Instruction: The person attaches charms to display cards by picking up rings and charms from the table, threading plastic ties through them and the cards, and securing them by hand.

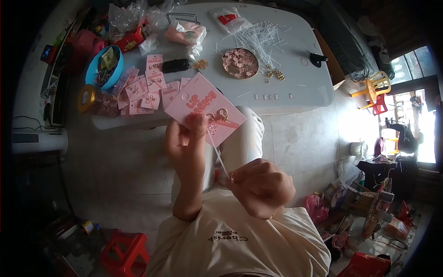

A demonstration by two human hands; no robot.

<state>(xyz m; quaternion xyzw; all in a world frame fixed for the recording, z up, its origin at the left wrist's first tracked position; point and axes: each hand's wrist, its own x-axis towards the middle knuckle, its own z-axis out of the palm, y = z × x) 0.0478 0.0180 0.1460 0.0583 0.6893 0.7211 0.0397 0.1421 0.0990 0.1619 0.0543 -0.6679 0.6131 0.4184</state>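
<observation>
My left hand [188, 136] grips the lower left edge of a pink printed card [187, 99], thumb on its front. Gold-coloured charms [218, 115] hang on the card near its middle. A thin white plastic strip [218, 154] runs from the card down to my right hand [264, 188], whose closed fingers pinch its lower end. Something small and shiny shows at those fingertips, too small to name. Several similar pink cards [137, 87] lie overlapping on the grey table [295, 94], beyond my left hand and to its left.
On the table are a round dish of pink charms [240, 49], a pile of white plastic strips [265, 39], gold-coloured pieces [275, 74], a blue bowl [121, 69] and a gold-lidded jar [104, 104]. A red stool [123, 251] stands at lower left.
</observation>
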